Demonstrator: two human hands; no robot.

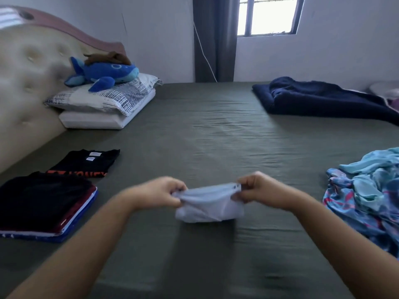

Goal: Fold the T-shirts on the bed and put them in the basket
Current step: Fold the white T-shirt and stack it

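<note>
A small white garment (210, 203) hangs bunched between my two hands above the olive-green bed sheet (205, 134). My left hand (160, 194) pinches its left top edge and my right hand (260, 190) pinches its right top edge. At the left lies a stack of folded T-shirts (45, 203), black on top with red, white and blue ones under it. Behind the stack sits a folded black T-shirt (88, 164) with orange lettering. A crumpled pile of light blue and patterned clothes (367, 195) lies at the right edge. No basket is in view.
Two pillows (105, 104) with a blue plush whale (103, 73) lean against the padded headboard (28, 83) at the far left. A dark blue blanket (323, 98) lies at the far right. A grey curtain (214, 37) and a window (269, 15) are behind the bed.
</note>
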